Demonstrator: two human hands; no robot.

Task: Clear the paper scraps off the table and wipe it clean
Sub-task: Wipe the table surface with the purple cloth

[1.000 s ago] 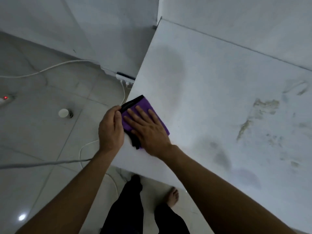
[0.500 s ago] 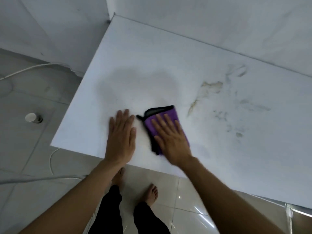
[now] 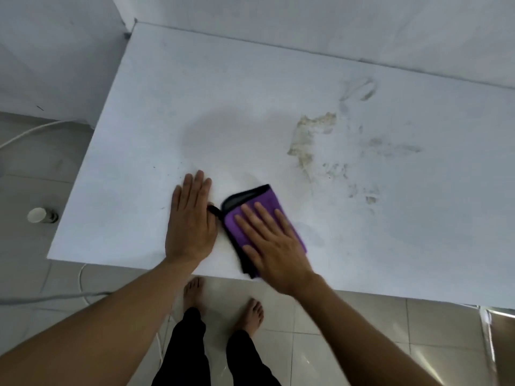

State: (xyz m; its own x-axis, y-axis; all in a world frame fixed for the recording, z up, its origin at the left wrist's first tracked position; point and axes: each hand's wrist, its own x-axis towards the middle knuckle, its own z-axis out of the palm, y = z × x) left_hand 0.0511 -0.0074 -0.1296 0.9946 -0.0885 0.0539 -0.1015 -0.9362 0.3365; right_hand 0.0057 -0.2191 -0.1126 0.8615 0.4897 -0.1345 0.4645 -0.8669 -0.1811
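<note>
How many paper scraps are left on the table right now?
0. No paper scraps show on the table; only yellowish stains remain right of the purple cloth. The right hand presses the cloth flat, the left hand rests beside it; scraps beneath them would be hidden.

White table (image 3: 156, 112) with yellowish stains (image 3: 309, 135), folded purple cloth (image 3: 264, 204) and two flat hands near its front edge
</note>
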